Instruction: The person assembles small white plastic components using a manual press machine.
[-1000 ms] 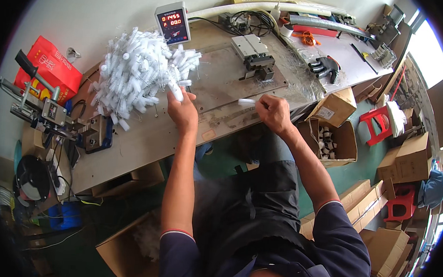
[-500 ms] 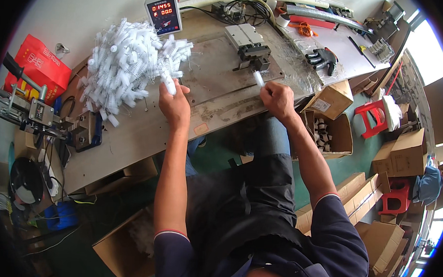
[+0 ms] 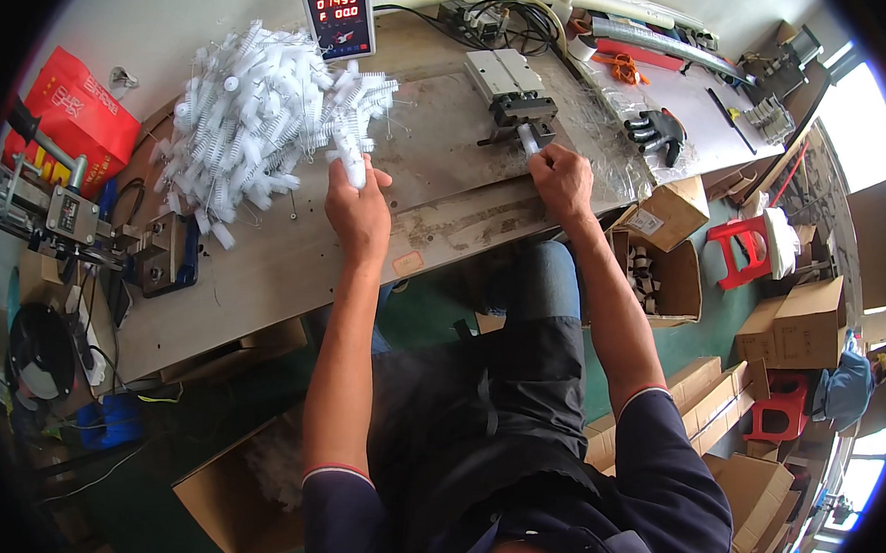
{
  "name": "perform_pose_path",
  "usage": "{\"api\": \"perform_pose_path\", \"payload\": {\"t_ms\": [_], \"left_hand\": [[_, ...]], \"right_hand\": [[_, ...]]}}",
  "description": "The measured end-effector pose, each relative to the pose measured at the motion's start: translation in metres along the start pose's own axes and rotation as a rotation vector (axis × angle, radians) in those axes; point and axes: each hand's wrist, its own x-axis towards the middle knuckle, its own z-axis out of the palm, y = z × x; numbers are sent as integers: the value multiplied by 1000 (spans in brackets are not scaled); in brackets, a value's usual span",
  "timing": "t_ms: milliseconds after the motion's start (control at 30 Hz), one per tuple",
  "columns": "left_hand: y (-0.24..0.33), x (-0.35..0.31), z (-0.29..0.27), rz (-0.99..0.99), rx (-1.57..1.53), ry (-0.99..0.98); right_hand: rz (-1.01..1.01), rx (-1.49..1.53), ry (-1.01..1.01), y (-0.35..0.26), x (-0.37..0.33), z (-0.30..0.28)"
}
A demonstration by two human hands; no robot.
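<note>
Over the front of the workbench, my left hand (image 3: 358, 212) is closed around a white nylon tube brush (image 3: 350, 161), its bristle end pointing away from me. Just beyond it rises a large heap of similar white brushes (image 3: 241, 116) with thin wire stems. My right hand (image 3: 563, 180) pinches another white brush (image 3: 527, 138). The far end of that brush meets the dark jaw of a small metal bench machine (image 3: 520, 110); whether it is inside the jaw I cannot tell.
A counter box with red digits (image 3: 338, 19) stands behind the heap. At left is a lever press (image 3: 75, 217) near a red bag (image 3: 76, 117). A black-and-grey glove (image 3: 657, 135) lies at right. Cardboard boxes (image 3: 672, 213) and a red stool (image 3: 740, 252) stand beyond the bench.
My right hand has brought its brush up to the machine's jaw. My left hand keeps its brush beside the heap. The whole view has shifted slightly.
</note>
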Motion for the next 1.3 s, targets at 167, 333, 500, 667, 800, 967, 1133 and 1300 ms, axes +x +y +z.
{"api": "perform_pose_path", "payload": {"t_ms": [167,333,500,667,800,967,1133,1300], "left_hand": [[12,-4,0,-22,4,1],[0,-1,1,81,-5,44],[-3,0,1,95,27,69],[-2,-1,3,134,40,85],[7,-6,5,198,167,79],[0,-7,19,373,291,42],[15,-5,54,577,586,-48],[37,-13,106,529,476,-305]], "right_hand": [[49,15,-17,-3,2,-1],[82,46,-36,-4,5,-1],[131,73,-66,-6,8,-1],[113,68,-41,-7,7,-1],[137,40,-11,-9,5,3],[145,55,67,-7,5,5],[169,185,64,-9,3,-1],[189,246,109,0,2,-2]]}}
